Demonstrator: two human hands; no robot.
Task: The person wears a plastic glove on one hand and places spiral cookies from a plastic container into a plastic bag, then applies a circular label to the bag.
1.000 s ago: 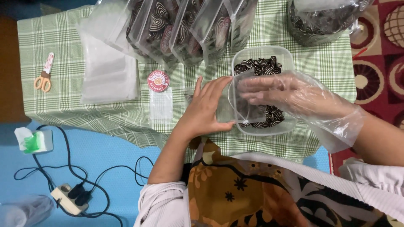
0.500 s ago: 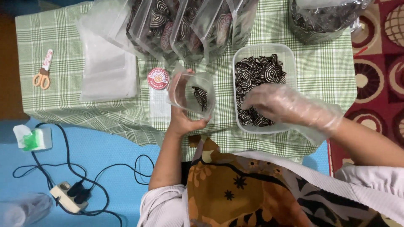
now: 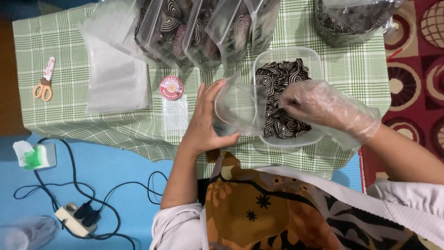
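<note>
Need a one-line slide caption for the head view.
Bare left hand holds a clear pouch open beside a plastic tub of swirl-patterned snacks; gloved right hand reaches in.

Past the grip, the row of filled pouches [image 3: 199, 32] blocks the far side. Left of it, a round sticker [image 3: 171, 87] and flat bag stack [image 3: 115, 78] lie low; the checked counter [image 3: 69, 118] beyond them stays passable.

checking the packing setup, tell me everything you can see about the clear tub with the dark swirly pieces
The clear plastic tub is rectangular with rounded corners, lidless, upright on the green checked cloth. It holds dark brown pieces with pale swirl lines. The gloved right hand reaches into it; a clear pouch held by the left hand overlaps its left side.
</note>
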